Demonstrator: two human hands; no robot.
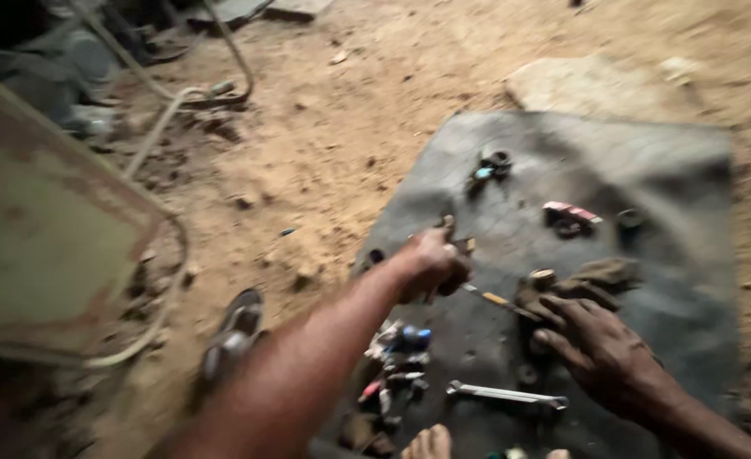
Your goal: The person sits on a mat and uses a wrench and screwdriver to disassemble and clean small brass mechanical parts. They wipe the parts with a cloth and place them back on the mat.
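The picture is motion-blurred. My left hand (431, 265) reaches out over the near left part of a dark mat (648, 161) on the dirt. Its fingers are closed around a small metal part that pokes out above the knuckles. My right hand (598, 342) rests with fingers spread on the mat, its fingertips at a dirty rag (601, 276). A thin screwdriver with a yellow handle (499, 299) lies between the two hands. A silver spanner (507, 394) lies on the mat just below them.
Small parts lie on the mat at the far middle (490, 166) and right (567, 217), with a heap of bits (397, 357) at its near left edge. A sandal (235, 331), a green metal panel (44, 229) and cables (180, 102) lie left. A flat stone (588, 85) sits beyond the mat.
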